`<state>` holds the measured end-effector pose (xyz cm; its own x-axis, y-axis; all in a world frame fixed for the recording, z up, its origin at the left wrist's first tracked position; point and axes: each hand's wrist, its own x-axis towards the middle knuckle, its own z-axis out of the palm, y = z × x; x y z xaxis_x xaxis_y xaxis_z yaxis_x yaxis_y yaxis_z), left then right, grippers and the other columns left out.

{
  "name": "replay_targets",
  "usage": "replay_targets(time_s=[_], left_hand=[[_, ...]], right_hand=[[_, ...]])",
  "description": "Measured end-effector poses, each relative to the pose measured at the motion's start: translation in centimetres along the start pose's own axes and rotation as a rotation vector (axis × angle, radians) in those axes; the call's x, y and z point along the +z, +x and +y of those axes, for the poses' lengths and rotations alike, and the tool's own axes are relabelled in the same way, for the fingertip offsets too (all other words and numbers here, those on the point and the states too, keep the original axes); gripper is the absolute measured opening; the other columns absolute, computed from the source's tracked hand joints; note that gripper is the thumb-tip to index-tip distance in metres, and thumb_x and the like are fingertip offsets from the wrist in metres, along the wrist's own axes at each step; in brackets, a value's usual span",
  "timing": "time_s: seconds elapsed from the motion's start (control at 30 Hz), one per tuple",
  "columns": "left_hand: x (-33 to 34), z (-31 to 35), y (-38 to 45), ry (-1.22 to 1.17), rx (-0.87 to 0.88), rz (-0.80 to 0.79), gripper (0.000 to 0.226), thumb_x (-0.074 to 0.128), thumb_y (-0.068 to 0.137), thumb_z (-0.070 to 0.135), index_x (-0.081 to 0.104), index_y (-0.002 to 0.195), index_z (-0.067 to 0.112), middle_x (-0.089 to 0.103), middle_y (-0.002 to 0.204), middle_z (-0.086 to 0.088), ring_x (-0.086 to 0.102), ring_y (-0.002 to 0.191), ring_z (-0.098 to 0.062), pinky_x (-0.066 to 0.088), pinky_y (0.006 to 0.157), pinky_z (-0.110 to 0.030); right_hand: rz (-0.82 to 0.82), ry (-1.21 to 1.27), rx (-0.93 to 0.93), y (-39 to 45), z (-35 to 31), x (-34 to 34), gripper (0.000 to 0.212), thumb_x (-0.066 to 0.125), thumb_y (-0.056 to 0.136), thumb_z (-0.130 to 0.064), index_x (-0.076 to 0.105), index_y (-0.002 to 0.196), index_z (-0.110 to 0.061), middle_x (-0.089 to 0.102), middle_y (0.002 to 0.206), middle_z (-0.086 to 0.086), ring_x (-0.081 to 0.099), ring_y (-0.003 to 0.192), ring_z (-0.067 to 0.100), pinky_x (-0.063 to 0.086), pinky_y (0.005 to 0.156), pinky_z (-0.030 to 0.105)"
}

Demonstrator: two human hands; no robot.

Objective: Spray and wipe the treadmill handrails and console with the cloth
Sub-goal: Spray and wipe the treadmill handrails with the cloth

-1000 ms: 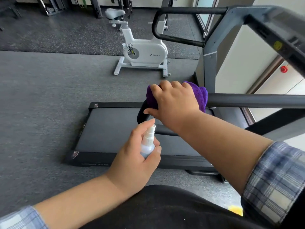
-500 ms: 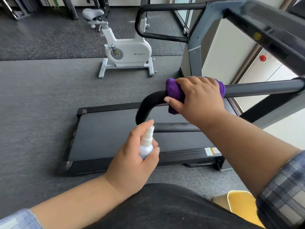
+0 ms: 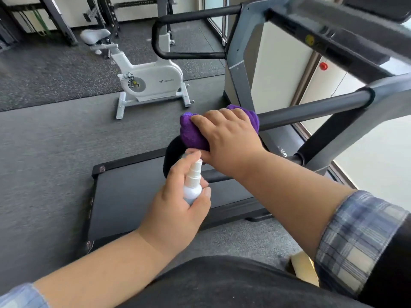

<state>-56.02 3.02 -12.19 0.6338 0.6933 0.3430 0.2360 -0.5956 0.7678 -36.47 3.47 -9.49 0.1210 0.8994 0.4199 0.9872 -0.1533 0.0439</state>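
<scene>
My right hand (image 3: 224, 136) grips a purple cloth (image 3: 191, 134) wrapped round the near black handrail (image 3: 311, 110) of the treadmill, close to the rail's curved end. My left hand (image 3: 175, 210) holds a small white spray bottle (image 3: 193, 185) upright just below the cloth, thumb at the nozzle top. The treadmill console (image 3: 347, 30) slants across the upper right, blurred. The far handrail (image 3: 189, 36) loops at the top centre. The black running belt (image 3: 133, 196) lies below both hands.
A white exercise bike (image 3: 149, 81) stands on the grey floor beyond the treadmill. Dark rack frames (image 3: 55, 18) line the back wall. A window (image 3: 378, 156) and a pale wall with a red knob (image 3: 323, 66) are on the right. Something yellowish (image 3: 302, 270) lies by my knee.
My right hand slid the cloth along the rail away from the curved end, then back toward it. The left hand rose with the bottle closer to the cloth. The view shifted.
</scene>
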Motion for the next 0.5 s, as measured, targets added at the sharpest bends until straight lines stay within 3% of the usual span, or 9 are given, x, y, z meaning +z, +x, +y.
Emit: replay_targets(time_s=[0.1,0.23,0.37,0.5], left_hand=[[1.2,1.3,2.0,-0.001,0.027,0.016,0.066,0.061,0.086,0.028,0.032,0.124,0.073,0.064,0.098,0.015,0.063,0.093,-0.008,0.043,0.079,-0.006],[3.0,2.8,3.4,-0.001,0.051,0.020,0.065,0.061,0.086,0.030,0.032,0.124,0.074,0.064,0.099,0.015,0.063,0.096,-0.009,0.043,0.081,-0.008],[5.3,4.3,4.4,0.026,0.044,0.035,0.064,0.061,0.086,0.032,0.032,0.125,0.072,0.064,0.101,0.020,0.062,0.097,-0.004,0.040,0.081,-0.003],[8.4,6.6,5.8,0.043,0.031,0.045,0.064,0.061,0.086,0.032,0.030,0.126,0.072,0.065,0.101,0.024,0.061,0.097,0.000,0.038,0.080,0.000]], right_hand=[[0.043,0.017,0.049,-1.1,2.0,0.0,0.073,0.035,0.086,-0.073,0.059,0.131,-0.021,0.064,0.116,0.001,0.057,0.108,0.030,0.037,0.097,0.045],[0.079,0.009,0.088,-2.2,5.8,-0.2,0.070,0.047,0.084,-0.076,0.061,0.125,-0.021,0.064,0.110,0.000,0.056,0.104,0.029,0.037,0.097,0.044],[0.069,0.015,0.123,-3.4,10.5,-0.8,0.069,0.042,0.084,-0.077,0.060,0.123,-0.023,0.063,0.110,-0.003,0.055,0.105,0.027,0.035,0.100,0.042],[0.095,0.011,0.168,-5.0,16.7,-1.6,0.066,0.042,0.086,-0.076,0.060,0.124,-0.025,0.063,0.110,-0.004,0.055,0.107,0.026,0.030,0.108,0.044]])
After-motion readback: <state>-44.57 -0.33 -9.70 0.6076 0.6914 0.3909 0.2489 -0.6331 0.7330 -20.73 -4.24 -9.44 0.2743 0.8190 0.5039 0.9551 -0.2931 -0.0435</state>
